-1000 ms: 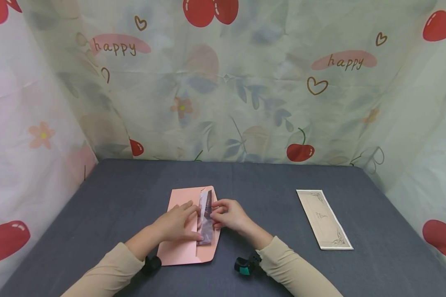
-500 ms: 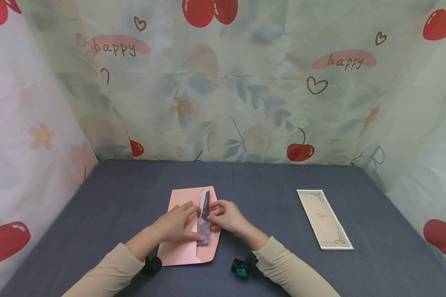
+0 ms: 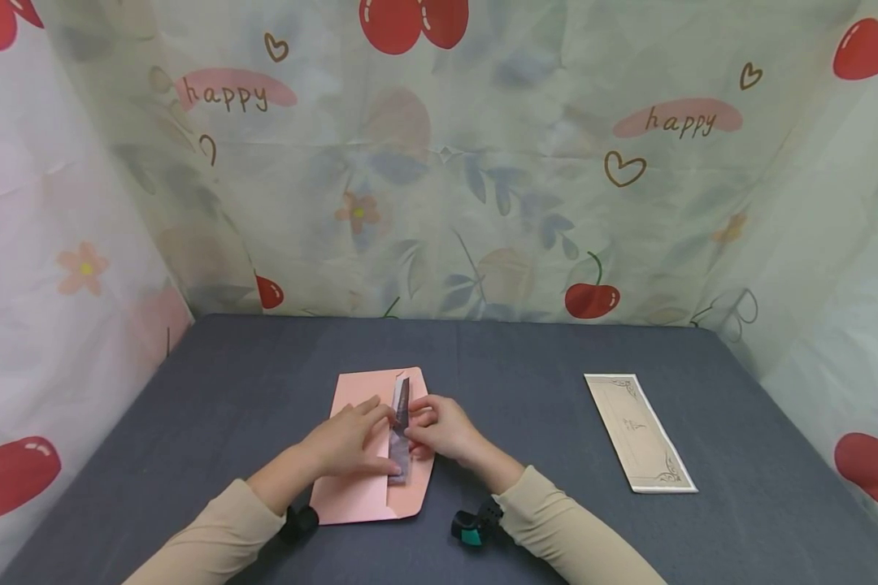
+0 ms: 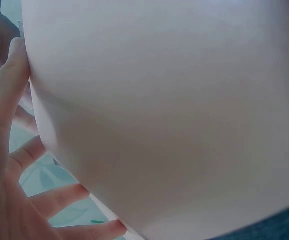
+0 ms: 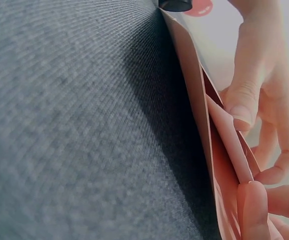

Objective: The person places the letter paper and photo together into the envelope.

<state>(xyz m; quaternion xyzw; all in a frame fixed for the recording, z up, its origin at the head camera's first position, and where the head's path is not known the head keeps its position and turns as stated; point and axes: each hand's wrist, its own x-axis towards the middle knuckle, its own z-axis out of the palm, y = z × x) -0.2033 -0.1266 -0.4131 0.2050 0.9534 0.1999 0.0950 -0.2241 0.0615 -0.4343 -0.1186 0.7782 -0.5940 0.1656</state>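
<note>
A pink envelope (image 3: 351, 497) lies on the dark cloth, its opening on the right side. My left hand (image 3: 342, 441) spreads over the envelope and grips the edge of its opening, thumb and fingertips at that edge in the left wrist view. Partly inside the opening stands a narrow printed sheet (image 3: 399, 465) in grey and purple. My right hand (image 3: 448, 426) pinches the right edge of this sheet with curled fingers. In the right wrist view, the envelope (image 5: 192, 70) gapes between my left hand (image 5: 264, 85) and my right hand (image 5: 254, 207); the sheet's inner end is hidden.
A folded beige card (image 3: 640, 433) with a white border lies on the right of the dark table (image 3: 512, 357). Dark wrist devices (image 3: 468, 528) show below both wrists. Patterned curtains (image 3: 446, 162) stand behind and at both sides.
My right hand has shifted slightly left with the sheet, and a narrower strip of the sheet shows outside the envelope. The left hand stays in place.
</note>
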